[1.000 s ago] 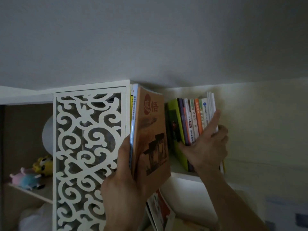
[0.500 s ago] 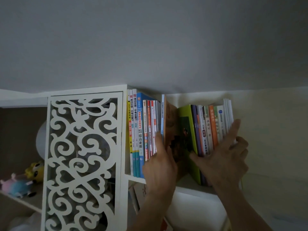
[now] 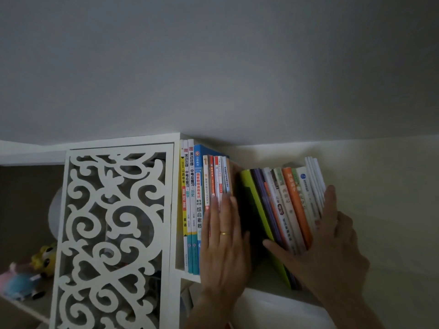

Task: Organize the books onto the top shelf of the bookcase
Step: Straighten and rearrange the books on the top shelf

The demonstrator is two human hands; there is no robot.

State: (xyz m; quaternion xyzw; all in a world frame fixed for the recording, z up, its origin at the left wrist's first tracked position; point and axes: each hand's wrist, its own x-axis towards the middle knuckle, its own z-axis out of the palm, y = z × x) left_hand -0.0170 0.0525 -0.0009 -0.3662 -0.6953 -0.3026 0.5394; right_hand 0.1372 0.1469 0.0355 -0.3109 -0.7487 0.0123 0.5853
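On the top shelf [image 3: 266, 282] of the white bookcase stand two groups of books. The left group [image 3: 193, 205] is upright against the bookcase side. My left hand [image 3: 223, 248] presses flat, fingers straight, on the spines at that group's right end, where the brown-covered book [image 3: 234, 169] sits. The right group [image 3: 287, 205], with a green book [image 3: 255, 200] outermost, leans to the left. My right hand [image 3: 325, 241] holds this leaning group, thumb across the lower spines and fingers along its right side. A dark gap separates the two groups.
A white carved lattice panel [image 3: 114, 233] forms the bookcase front at left. Behind it, plush toys [image 3: 26, 276] sit on a lower shelf. The ceiling hangs close above the books. A pale wall [image 3: 384, 198] lies right of the shelf.
My left hand lifted the brown-covered book, slid it into the row beside the left group, then let go and now presses flat on the spines. My right hand kept holding the leaning group.
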